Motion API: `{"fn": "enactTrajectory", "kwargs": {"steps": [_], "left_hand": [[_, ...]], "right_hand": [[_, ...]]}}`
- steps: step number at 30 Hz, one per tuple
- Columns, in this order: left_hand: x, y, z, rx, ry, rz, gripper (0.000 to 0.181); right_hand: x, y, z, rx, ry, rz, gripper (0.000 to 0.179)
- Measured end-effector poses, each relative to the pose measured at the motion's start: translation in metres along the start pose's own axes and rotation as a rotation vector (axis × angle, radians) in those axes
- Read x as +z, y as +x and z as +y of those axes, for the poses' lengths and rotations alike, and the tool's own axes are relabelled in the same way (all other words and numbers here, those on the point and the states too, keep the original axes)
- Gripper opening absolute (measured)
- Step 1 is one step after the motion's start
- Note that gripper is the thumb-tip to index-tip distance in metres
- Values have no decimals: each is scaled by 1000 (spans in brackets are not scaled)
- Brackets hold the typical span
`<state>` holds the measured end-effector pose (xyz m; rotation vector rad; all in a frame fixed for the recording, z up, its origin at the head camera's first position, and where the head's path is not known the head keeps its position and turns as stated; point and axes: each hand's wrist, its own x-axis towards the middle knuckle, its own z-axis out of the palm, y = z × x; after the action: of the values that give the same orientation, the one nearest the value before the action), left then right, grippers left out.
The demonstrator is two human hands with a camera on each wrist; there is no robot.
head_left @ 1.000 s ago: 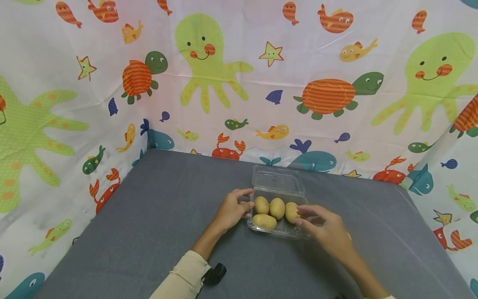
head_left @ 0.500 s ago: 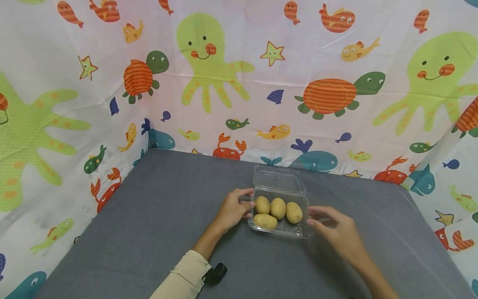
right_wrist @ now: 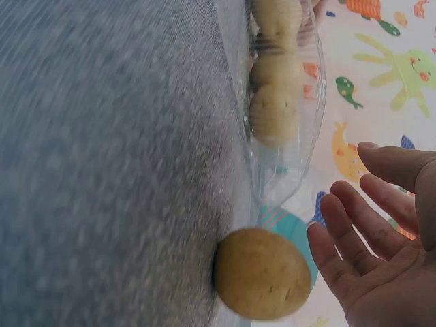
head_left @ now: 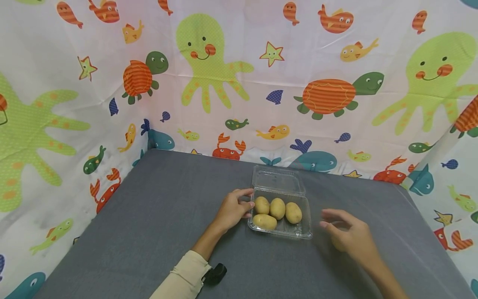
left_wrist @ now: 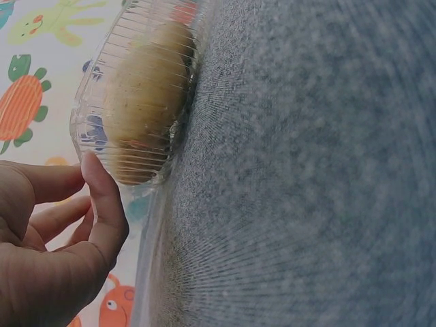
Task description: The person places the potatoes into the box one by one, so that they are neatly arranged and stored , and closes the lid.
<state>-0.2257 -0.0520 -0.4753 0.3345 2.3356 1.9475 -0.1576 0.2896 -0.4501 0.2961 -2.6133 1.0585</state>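
Note:
A clear plastic clamshell container [head_left: 300,237] lies on the grey table with its lid [head_left: 278,180] folded back. Inside are several potatoes [head_left: 277,208], three in a row and one lying sideways at the front left. My left hand [head_left: 230,209] pinches the container's left rim between thumb and fingers, as the left wrist view also shows. To the right of the container, my right hand [head_left: 351,236] hovers with relaxed, slightly bent fingers and holds nothing. The right wrist view shows a loose potato [right_wrist: 262,274] on the table near those fingers; in the head view the hand hides it.
The grey-covered table [head_left: 157,232] stretches to both sides and in front of the container. A white curtain [head_left: 239,83] printed with sea animals encloses the table at the back and sides.
My right hand has moved right, away from the rightmost potato in the container, which now shows fully. My left hand stays at the left rim.

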Motion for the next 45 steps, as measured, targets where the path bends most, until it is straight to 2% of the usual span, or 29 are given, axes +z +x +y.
{"fn": "enactTrajectory", "kwargs": {"steps": [8, 14, 23, 38, 45], "left_hand": [[0, 0, 0, -2, -2, -4, 46], [0, 0, 0, -2, -1, -7, 46], [0, 0, 0, -4, 0, -5, 45], [0, 1, 0, 2, 4, 3, 46], [0, 0, 1, -7, 3, 3, 45]], "right_hand": [[-10, -2, 11, 71, -66, -6, 33], [-16, -2, 17, 136, -76, -27, 37], [-21, -5, 25, 230, -85, -116, 47], [-24, -7, 32, 296, -113, -215, 58], [-24, -10, 32, 332, -98, -226, 61]]}}
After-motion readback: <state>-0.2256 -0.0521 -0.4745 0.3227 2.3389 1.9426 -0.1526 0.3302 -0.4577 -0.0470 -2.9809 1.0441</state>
